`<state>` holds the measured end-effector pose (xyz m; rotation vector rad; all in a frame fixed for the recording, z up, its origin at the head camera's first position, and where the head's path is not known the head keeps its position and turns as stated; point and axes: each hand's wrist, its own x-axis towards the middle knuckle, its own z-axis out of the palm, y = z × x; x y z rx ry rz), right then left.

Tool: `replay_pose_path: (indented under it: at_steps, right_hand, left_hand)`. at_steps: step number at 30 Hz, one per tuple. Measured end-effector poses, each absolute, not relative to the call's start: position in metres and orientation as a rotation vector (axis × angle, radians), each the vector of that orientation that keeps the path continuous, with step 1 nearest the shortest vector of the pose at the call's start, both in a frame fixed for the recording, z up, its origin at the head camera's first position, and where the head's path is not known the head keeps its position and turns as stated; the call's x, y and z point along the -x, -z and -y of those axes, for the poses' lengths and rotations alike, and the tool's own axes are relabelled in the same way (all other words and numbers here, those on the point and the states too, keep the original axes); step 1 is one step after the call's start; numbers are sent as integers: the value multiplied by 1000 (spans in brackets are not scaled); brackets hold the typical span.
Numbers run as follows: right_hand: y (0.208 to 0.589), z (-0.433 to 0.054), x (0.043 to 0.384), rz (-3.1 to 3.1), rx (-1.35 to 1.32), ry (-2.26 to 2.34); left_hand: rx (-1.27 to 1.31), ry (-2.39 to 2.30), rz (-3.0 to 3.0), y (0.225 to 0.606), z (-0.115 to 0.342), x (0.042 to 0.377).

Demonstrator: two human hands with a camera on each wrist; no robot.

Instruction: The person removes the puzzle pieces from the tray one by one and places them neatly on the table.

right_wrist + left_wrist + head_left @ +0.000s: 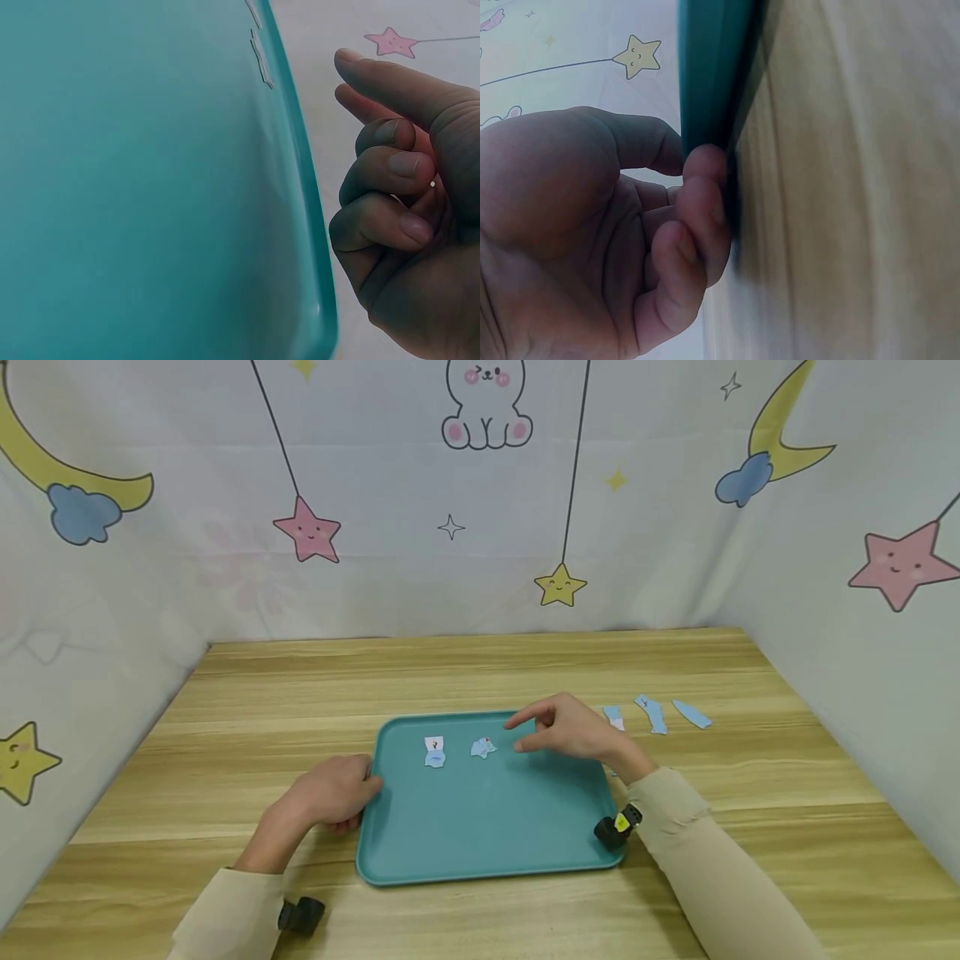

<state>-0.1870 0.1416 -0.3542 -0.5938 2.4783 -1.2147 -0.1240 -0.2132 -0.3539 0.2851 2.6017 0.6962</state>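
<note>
A teal tray [495, 827] lies on the wooden table. My left hand [337, 793] grips its left rim, thumb against the edge and fingers curled below, as the left wrist view shows. Over the tray's upper right part hovers my right hand [573, 731], thumb and index finger stretched out and apart. Its other fingers are curled, as the right wrist view [405, 180] shows, and nothing is held. Two small cut pieces lie in the tray: a white-and-blue piece [434, 752] at upper left and a light blue piece [483, 747] nearer my right fingertips.
Right of the tray, on the table [750, 777], lie a blue-and-white piece [613, 717], a blue bent piece [651, 715] and a blue pointed piece [691, 714]. My right forearm partly hides this side. A printed cloth [390, 585] stands around the table's back and sides.
</note>
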Motion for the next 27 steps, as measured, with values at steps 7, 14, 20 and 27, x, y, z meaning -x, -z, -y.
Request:
replay_pose_path:
  at_steps: [7,14,20,27]
  right_hand:
    - [359,-136,191,-2470,601,1197]
    - [361,-130,194,-2425,606,1219]
    - [364,-127,197,-2380,612,1233]
    - [368,-123,198,-2337,573,1252]
  left_hand:
    - [-290,-704,-2602,354,213,124]
    - [-288,-707,-2597,354,213,125]
    - [-283,-706,-2593,353,213,124]
    - [-280,-707,-2589,352,213,124]
